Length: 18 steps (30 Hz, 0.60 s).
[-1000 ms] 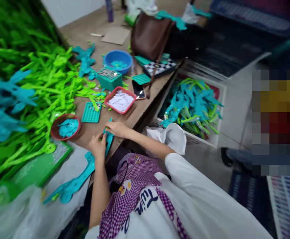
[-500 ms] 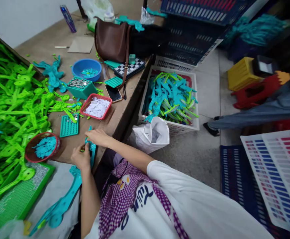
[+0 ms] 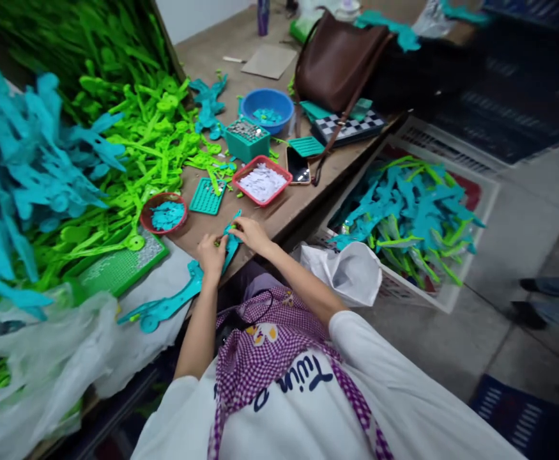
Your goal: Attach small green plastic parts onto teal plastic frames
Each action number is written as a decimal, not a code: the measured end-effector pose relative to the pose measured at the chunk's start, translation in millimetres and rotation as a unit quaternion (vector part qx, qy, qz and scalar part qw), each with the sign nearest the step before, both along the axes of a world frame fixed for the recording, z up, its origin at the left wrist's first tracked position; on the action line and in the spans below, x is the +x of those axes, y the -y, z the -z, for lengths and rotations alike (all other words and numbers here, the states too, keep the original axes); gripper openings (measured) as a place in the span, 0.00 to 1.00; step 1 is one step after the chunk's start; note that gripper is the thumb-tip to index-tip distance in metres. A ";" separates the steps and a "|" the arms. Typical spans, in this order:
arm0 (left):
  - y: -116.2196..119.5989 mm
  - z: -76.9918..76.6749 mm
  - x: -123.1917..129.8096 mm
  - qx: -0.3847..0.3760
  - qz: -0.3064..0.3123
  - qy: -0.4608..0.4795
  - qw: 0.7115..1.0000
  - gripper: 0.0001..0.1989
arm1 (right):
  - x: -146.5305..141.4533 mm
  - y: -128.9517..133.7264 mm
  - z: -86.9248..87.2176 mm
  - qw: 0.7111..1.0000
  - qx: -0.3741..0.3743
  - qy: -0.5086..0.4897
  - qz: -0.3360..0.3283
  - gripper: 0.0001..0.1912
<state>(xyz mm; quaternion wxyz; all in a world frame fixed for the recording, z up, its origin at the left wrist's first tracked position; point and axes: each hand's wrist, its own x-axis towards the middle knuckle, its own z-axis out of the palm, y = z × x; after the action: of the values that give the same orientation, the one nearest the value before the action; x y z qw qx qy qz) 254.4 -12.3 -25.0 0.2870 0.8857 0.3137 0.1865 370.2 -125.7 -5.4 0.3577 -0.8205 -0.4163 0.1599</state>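
Note:
At the table's front edge lies a flat turquoise plastic part (image 3: 232,249), with both hands on it. My left hand (image 3: 212,257) is closed at its left side, a small green bit showing at the fingertips. My right hand (image 3: 252,235) pinches at the part's upper end, also with a speck of green by the fingers; the exact grip is partly hidden. A longer turquoise plastic part (image 3: 164,311) lies below my left hand on a pale sheet. Just beyond the hands are a teal grid tray (image 3: 207,197) and a red basket (image 3: 262,202) of white pieces.
Green plastic parts (image 3: 159,137) are heaped at the left, beside turquoise ones (image 3: 34,160). A red bowl (image 3: 183,225), blue bowl (image 3: 283,124), phone (image 3: 298,167) and brown bag (image 3: 334,64) stand on the table. A white crate (image 3: 490,191) and white sack (image 3: 351,275) are at the right.
The view has swung left, so the table contents appear further right and the turquoise heap shows. Both hands stay at the turquoise part, with only slight finger movement.

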 end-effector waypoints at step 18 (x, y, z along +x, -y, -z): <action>9.0 -45.9 -67.2 0.036 0.086 -0.225 0.970 0.14 | -3.0 25.1 -23.6 0.964 0.049 0.219 -0.143 0.19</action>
<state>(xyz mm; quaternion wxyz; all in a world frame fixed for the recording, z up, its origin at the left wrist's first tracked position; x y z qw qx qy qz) 187.2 -21.2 20.8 0.1925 0.9383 0.2856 -0.0319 367.2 -150.8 18.3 0.2710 -0.7492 -0.6043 0.0054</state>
